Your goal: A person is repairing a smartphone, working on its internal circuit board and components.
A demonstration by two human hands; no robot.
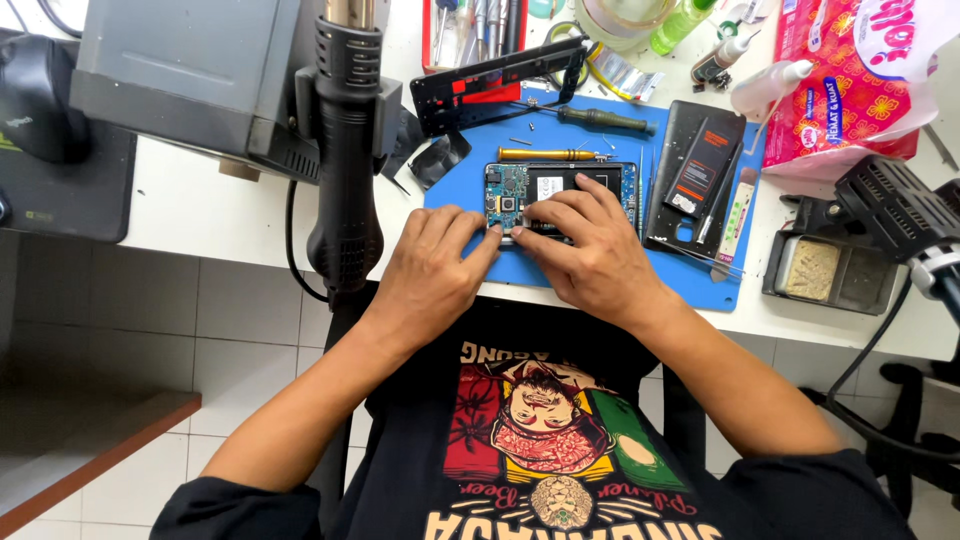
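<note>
Several tools crowd the blue mat (690, 285): a brass-handled screwdriver (545, 154), a dark-handled screwdriver (605, 120) and a black back cover (695, 180) just beside the opened phone (560, 185). A hot-air gun (345, 150) hangs at the left. The left hand (430, 270) and right hand (590, 250) rest on the phone's near edge, fingers slightly curled, tips pressing its board together.

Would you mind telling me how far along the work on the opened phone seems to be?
Done: the phone lies open on the blue mat, circuit board exposed; its black back panel sits aside with loose screws and a screwdriver nearby. In hand: left hand and right hand both press fingertips on the phone's near edge. Left: the phone remains uncovered.
</note>
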